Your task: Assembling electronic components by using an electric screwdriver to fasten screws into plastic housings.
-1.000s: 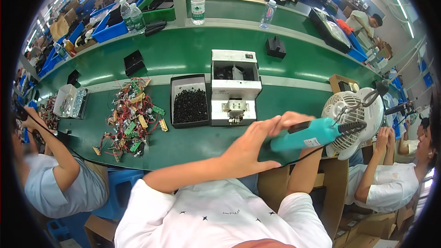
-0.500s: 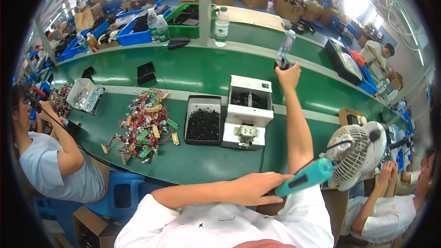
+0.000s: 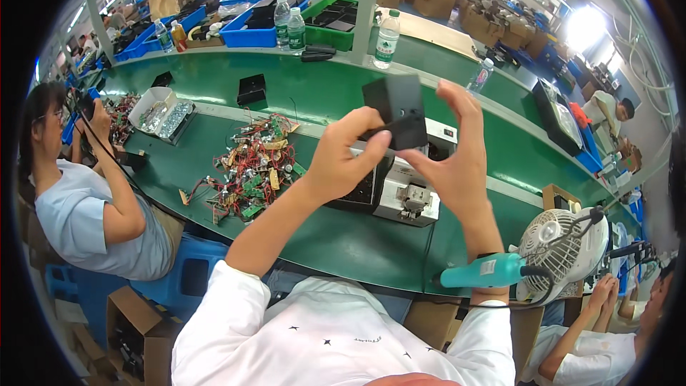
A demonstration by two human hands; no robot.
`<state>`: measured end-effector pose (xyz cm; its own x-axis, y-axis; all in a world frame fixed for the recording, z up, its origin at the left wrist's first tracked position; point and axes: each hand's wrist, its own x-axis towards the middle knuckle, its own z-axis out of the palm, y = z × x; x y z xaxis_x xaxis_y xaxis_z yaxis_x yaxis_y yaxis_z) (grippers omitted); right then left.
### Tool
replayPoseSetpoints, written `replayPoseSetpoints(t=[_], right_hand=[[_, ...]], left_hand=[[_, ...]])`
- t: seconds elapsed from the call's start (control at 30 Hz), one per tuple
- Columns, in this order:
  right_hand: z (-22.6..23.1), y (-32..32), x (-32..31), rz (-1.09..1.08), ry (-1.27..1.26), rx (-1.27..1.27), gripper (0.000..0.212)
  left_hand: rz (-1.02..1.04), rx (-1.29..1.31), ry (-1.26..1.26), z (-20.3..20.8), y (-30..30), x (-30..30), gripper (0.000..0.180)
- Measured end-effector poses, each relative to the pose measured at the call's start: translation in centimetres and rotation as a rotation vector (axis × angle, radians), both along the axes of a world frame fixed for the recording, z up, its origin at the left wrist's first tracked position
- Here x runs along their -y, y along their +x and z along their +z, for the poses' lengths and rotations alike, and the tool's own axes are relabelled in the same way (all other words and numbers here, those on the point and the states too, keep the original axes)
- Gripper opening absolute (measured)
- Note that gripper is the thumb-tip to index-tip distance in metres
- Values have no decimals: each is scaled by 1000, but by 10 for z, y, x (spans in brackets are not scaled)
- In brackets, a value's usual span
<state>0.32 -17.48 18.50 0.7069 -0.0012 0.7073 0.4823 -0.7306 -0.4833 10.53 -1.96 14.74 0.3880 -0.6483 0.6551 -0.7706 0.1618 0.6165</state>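
Observation:
A black box-shaped plastic housing (image 3: 400, 104) is held up over the bench, tilted and a little blurred. My left hand (image 3: 341, 161) pinches its lower left side between thumb and fingers. On the other side, my right hand (image 3: 457, 161) has thumb and fingers spread wide. Its thumb is close to the housing's lower corner; whether it touches, I cannot tell. A teal electric screwdriver (image 3: 480, 271) hangs free by my right forearm, its black cord trailing right. Beneath my hands stands a white screw feeder (image 3: 406, 196), partly hidden, beside a mostly covered tray of small black parts.
Wired circuit boards (image 3: 261, 164) lie heaped on the green bench to the left. Another black housing (image 3: 251, 89) rests on the belt. A white fan (image 3: 561, 243) stands at right. Bottles, including a tall one (image 3: 386, 39), line the far ledge. Co-workers (image 3: 100, 207) sit on both sides.
My right hand has come back from the belt with the black housing, which my left hand now holds. My left hand has let go of the screwdriver. The view has shifted.

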Motion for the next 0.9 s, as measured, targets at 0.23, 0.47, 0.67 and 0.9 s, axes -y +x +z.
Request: replayPoseSetpoints(t=[0.23,0.47,0.67,0.9], right_hand=[[-23,-10,-8,208,375,-81,22],[-28,-17,-9,130,218,-22,15],[-39,-21,4,99,170,-18,23],[-40,-31,3,132,146,2,22]], left_hand=[[-369,-630,-489,-28,-21,-14,5],[-341,-795,-405,-29,-28,-8,6],[-356,-838,-428,-37,-33,0,6],[-430,-839,-474,-46,-40,-1,5]])
